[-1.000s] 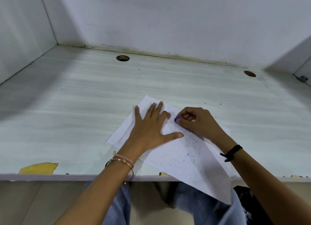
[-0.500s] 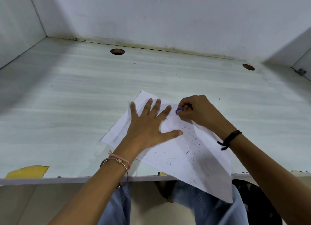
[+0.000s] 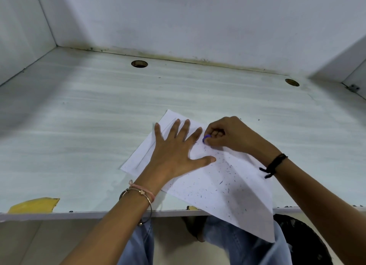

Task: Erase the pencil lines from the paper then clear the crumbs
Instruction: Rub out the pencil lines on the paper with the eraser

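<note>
purple eraser point(image 3: 206, 138) pinched in right hand point(image 3: 231, 135), left hand point(image 3: 174, 154) flat on paper point(image 3: 227, 185).

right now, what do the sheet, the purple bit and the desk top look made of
Sheet: thin matte white paper, creased, its corner overhanging the edge. Purple bit pinched in the right hand: likely rubber or vinyl eraser, given the dark crumbs around. Desk top: probably laminate, pale printed wood grain, slight sheen.

The right hand point(image 3: 233, 136) rubbed the purple eraser point(image 3: 206, 139) back nearer, seemingly slightly leftward, on the paper point(image 3: 227, 185); the left hand point(image 3: 174, 156) splayed wider.
</note>
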### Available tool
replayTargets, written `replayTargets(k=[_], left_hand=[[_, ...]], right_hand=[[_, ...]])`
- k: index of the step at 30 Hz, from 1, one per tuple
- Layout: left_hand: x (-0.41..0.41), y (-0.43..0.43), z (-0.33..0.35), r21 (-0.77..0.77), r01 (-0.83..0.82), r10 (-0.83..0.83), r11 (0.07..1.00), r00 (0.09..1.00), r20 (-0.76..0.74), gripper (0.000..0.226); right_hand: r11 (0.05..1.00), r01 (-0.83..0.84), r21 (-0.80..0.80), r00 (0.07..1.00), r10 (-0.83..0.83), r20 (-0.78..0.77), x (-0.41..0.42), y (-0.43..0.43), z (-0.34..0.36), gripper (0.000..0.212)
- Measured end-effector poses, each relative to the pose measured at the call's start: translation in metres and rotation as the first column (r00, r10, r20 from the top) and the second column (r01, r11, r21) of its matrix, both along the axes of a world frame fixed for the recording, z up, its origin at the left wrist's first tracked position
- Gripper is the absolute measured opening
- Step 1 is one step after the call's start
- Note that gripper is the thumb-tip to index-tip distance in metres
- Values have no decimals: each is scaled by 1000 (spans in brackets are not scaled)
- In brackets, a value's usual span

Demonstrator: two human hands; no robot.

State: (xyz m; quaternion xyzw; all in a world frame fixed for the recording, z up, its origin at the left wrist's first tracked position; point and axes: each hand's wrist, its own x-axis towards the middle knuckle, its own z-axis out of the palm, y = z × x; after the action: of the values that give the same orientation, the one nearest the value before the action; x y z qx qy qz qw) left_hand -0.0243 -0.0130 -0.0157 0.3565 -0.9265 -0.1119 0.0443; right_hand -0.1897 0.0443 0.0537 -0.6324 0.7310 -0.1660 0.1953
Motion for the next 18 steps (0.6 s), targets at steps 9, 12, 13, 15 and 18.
replayTargets(k=[9, 12, 13, 15, 18], left_hand=[[1, 1, 1, 17, 5, -5, 1000, 1000, -2, 95], [0, 1, 0, 11, 4, -4, 1000, 1000, 7, 93], [0, 1, 0, 3, 8, -8, 1000, 1000, 14, 94], [0, 1, 0, -2, 10, -10, 1000, 1000, 16, 94], [1, 1, 0, 18, 5, -5, 1000, 1000, 1, 93]], right_hand=[[999, 19, -35, 999, -21, -45, -6, -3, 0, 3], [997, 35, -72, 997, -40, -70, -3, -5, 0, 2], [999, -12, -48, 998, 9, -65, 2, -3, -2, 2], [998, -66, -4, 997, 66, -34, 7, 1, -4, 2], [994, 77, -82, 995, -82, -56, -7, -5, -1, 4]])
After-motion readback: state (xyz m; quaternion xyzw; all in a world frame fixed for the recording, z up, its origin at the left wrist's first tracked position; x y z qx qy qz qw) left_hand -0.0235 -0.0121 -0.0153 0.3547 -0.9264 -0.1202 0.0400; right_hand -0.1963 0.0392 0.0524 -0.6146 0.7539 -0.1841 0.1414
